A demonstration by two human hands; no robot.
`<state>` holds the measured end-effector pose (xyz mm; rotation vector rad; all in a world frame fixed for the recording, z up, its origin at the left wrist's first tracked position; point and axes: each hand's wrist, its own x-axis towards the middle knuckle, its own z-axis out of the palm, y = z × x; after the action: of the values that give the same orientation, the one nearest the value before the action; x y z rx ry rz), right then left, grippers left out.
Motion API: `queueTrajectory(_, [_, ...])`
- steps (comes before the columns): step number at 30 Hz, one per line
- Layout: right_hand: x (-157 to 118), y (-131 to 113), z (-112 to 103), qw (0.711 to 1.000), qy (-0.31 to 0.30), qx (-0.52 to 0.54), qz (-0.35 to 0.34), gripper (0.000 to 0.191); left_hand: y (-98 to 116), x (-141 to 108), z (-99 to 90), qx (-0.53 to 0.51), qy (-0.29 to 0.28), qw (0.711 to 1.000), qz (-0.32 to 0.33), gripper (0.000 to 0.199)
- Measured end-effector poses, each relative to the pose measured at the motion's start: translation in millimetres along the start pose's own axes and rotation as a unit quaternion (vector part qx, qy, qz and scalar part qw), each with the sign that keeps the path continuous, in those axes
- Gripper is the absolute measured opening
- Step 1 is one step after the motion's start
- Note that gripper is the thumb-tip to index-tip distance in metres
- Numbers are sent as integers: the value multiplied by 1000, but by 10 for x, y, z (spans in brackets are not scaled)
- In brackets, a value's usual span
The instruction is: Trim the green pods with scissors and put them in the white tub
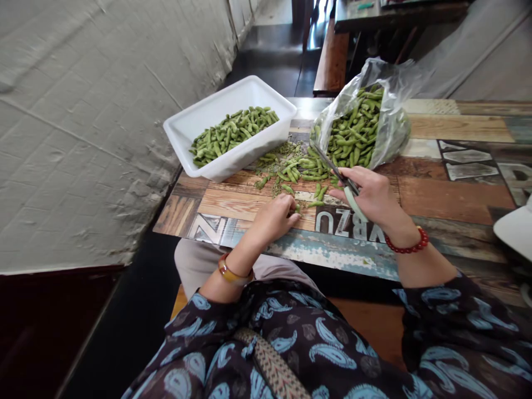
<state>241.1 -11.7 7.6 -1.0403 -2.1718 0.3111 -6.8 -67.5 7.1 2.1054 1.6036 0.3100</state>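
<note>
**Gripping scissors beside loose green pods, with left fingers bent low**

Gripping scissors (355,206) by the pale green handle in the right hand (372,197), with fingers wrapped around and blades angled forward over the pods near the bag's mouth. Too small to tell how far the blades stand apart. Curling the left hand (274,217) low at the worktop (233,202), thumb and fingers drawn close around a bit of green; cannot tell whether pinched firmly or merely touched.

Lying between tub and bag: loose pods (291,173), mixed with small trimmings (286,149), and a few strays just beyond the left fingertips. Heaped inside the white tub (270,145), ahead and to the left: more pods (236,130). Spilling toward the open mouth of the clear plastic bag (393,119), ahead and to the right: a larger pile (353,136).

Judging from the pose, handling pods singly, with scissors at the ready. Best to keep the left fingertips clear of the blades.

Printed across the worktop: big decorative letters, reading roughly as a "Z" at the left and "UZB" below the scissors, partly covered further along. No readable brand or label on tub, bag or scissors.
</note>
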Motion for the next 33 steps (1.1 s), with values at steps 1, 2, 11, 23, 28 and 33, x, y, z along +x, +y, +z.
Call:
queueTrajectory(1, [1,-8,-2,1000,0,4,1,37,-12,-5,9,-9,9,1000,2,7])
queueTrajectory(2, [3,-13,-4,1000,0,7,3,37,-22,-11,16,-27,20,999,5,7])
queueTrajectory(11, [7,-29,6,999,17,29,16,40,-222,-132,-159,-697,62,706,-110,19])
queueTrajectory(23, [-12,-92,55,1000,-20,12,-11,35,-343,314,-212,-327,153,932,-19,10])
queueTrajectory(28, [-11,-118,48,1000,-14,12,-20,35,-237,441,-253,-20,92,996,-3,12])
queueTrajectory(33, [-9,-147,30,1000,-16,16,-16,35,-259,401,-256,64,35,997,20,9])
